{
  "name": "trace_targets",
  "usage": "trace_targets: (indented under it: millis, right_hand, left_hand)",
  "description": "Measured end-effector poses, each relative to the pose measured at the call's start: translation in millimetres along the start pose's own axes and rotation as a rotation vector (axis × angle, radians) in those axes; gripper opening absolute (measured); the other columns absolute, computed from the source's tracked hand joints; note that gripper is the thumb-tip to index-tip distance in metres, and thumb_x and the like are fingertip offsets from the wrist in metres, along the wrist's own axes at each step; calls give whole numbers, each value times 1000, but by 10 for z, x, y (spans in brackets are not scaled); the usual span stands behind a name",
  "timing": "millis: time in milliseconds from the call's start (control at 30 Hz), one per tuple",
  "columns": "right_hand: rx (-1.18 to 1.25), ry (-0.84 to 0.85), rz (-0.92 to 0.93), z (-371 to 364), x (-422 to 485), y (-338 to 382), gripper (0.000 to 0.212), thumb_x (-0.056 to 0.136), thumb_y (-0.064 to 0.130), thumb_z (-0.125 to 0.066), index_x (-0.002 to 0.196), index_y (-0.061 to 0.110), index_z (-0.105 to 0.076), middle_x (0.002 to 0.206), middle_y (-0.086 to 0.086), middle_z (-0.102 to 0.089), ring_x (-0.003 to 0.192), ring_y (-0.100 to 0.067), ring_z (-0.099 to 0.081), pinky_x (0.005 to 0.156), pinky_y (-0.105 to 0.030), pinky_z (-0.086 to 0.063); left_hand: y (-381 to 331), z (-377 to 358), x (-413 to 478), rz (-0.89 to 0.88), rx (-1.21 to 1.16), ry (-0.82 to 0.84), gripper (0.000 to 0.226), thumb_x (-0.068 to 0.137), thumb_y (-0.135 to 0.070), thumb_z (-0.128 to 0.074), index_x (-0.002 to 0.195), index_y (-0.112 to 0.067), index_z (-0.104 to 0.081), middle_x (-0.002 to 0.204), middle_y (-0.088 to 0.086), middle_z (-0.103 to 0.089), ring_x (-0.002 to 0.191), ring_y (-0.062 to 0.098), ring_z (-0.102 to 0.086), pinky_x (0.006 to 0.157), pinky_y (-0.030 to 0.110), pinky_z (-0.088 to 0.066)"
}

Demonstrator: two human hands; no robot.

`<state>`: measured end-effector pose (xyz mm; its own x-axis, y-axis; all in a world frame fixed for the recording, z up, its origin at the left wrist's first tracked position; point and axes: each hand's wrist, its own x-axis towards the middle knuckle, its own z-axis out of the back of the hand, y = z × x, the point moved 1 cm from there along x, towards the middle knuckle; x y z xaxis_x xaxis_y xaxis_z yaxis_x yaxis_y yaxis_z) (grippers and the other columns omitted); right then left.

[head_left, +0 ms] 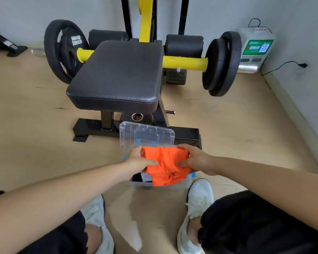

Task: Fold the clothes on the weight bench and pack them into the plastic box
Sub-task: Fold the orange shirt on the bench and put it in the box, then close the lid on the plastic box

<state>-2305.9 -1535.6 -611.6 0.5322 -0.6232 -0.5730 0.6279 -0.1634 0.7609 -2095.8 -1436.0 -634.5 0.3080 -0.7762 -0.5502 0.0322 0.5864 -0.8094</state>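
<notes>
A folded orange garment [165, 165] is held between the left grip [138, 160] and right grip [195, 159], each closed on one side, just above the open clear plastic box [136, 183] on the floor before the bench [116, 76].

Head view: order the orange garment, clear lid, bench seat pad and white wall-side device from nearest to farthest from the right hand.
1. orange garment: gripped by the right hand itself.
2. clear lid: just beyond the hand, slightly left.
3. bench seat pad: farther back, centre-left.
4. white device: far right, against the wall.
</notes>
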Motion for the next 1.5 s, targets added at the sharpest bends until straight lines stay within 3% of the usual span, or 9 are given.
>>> trace_targets:
  millis: [200,333,467,667,933,1033,1167,1300,1500]
  right_hand:
    - [-67,-106,-62,-153,577,-281,75,75,6,-78,140,26,-47,130,-6,-52,112,-26,-58,88,-43,-57]
    - [-381,-202,86,-451,877,-408,69,84,15,-72,147,25,-43,140,-12,-41,123,-29,-50,94,-25,-42]
    - [-1154,-110,410,-610,960,-737,66,84,29,-67,146,33,-43,152,-6,-37,123,-38,-47,91,-46,-49]
    - [-1369,10,494,-505,1017,-907,66,87,57,-45,148,33,-40,158,0,-32,129,-37,-45,93,-49,-47]
    - [-1252,106,352,-369,1173,-884,55,94,48,-48,148,45,-35,151,8,-37,129,-30,-37,102,-45,-36]
    - [-770,-112,412,-242,1297,-689,32,88,33,-64,119,28,-69,110,-1,-59,104,-25,-52,94,-42,-43]
    - [-426,-571,307,111,1540,-400,35,86,26,-71,116,11,-64,106,2,-53,101,-19,-54,93,-39,-49]
    - [-257,-462,141,161,1766,-243,42,93,41,-63,126,14,-59,122,0,-60,109,-17,-57,92,-29,-47]
    - [-191,-382,185,-10,1852,-186,25,96,43,-55,106,25,-68,96,-8,-65,84,-18,-60,76,-36,-53]
  left_hand:
    - [381,-100,593,14,19,-138,62,68,-13,-90,122,-13,-59,113,8,-70,99,25,-70,76,35,-58]
    - [642,59,751,-122,410,-235,62,74,-22,-84,128,-18,-54,122,5,-65,111,28,-66,90,38,-52]
    - [923,140,776,-333,918,-82,71,87,-31,-70,151,-28,-39,153,-2,-41,137,23,-45,109,35,-41]
    - [1140,-92,789,-351,1094,207,71,89,-67,-37,154,-37,-31,165,-1,-24,148,24,-29,119,44,-29]
    - [1153,-222,729,-367,1167,214,98,65,-94,12,154,-53,1,169,1,-4,152,27,-16,119,47,-26]
    - [1163,-217,739,-378,1189,208,84,74,-89,1,152,-57,3,168,6,-8,150,32,-22,115,49,-31]
    - [1203,-228,774,-396,1234,196,74,80,-81,-3,150,-59,-1,165,7,-13,146,33,-26,112,49,-34]
    - [1226,-229,805,-388,1241,193,74,79,-82,-4,150,-59,-1,166,7,-12,147,33,-26,111,49,-35]
    - [1199,-215,778,-387,1241,212,67,90,-79,-20,151,-58,-4,166,7,-13,146,34,-25,112,49,-34]
